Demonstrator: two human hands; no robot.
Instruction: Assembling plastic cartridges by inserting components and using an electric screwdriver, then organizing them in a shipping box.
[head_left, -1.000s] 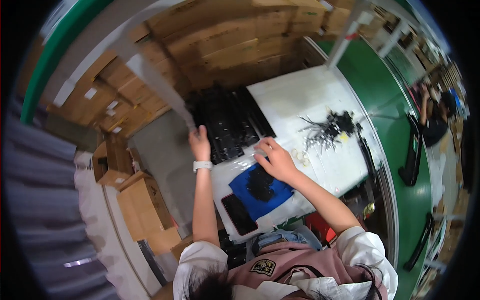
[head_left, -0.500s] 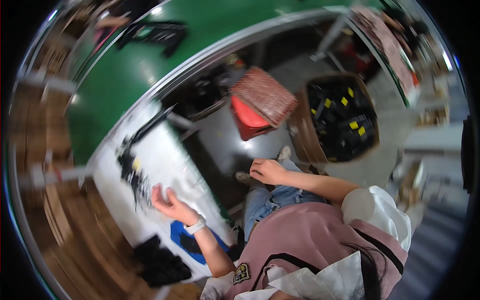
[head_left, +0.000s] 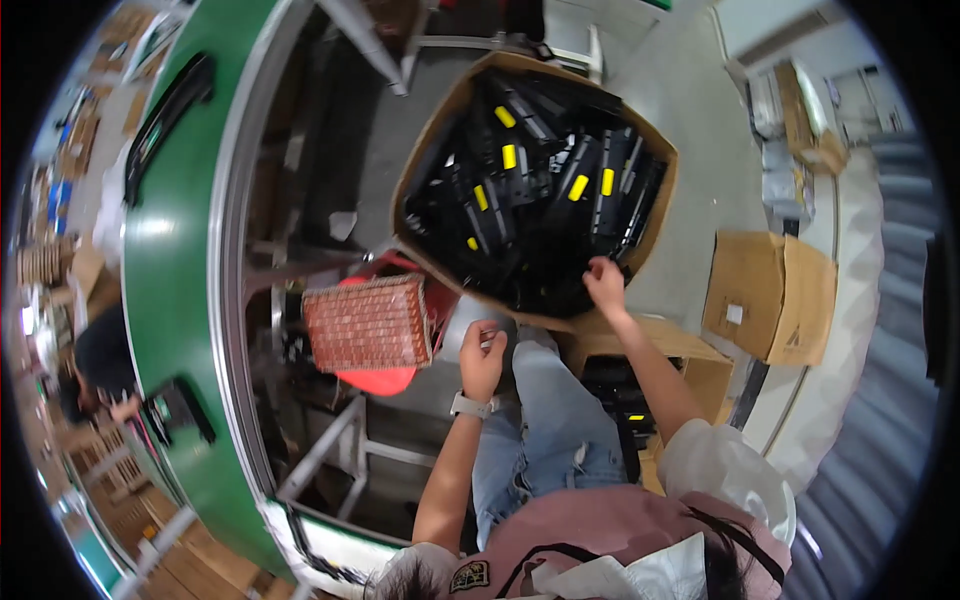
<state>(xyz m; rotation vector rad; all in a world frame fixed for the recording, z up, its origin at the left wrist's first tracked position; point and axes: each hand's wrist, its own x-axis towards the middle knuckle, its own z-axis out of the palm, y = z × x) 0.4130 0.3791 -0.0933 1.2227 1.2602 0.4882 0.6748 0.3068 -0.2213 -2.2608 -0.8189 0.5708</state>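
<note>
A large brown cardboard box [head_left: 655, 235] stands in front of me, filled with long black plastic parts [head_left: 545, 150] that carry yellow patches. My right hand [head_left: 605, 287] is over the box's near right rim, fingers loosely bent towards the parts and nothing visible in them. Lower and to the left, my left hand [head_left: 482, 360] hovers above the floor just outside the box, with a white watch band [head_left: 471, 405] on its wrist. Its fingers curl, thumb apart from them, and it looks empty.
A red stool with a woven reddish cushion [head_left: 368, 322] stands left of the box, beside a green conveyor [head_left: 170, 290] bearing black parts. Cardboard boxes stand at right [head_left: 768, 295] and near my right leg [head_left: 715, 380]. Another person [head_left: 105, 350] is beyond the conveyor.
I have turned right, away from the white worktable. The box now lies straight ahead. My right hand has reached out to its rim, and my left has left the table.
</note>
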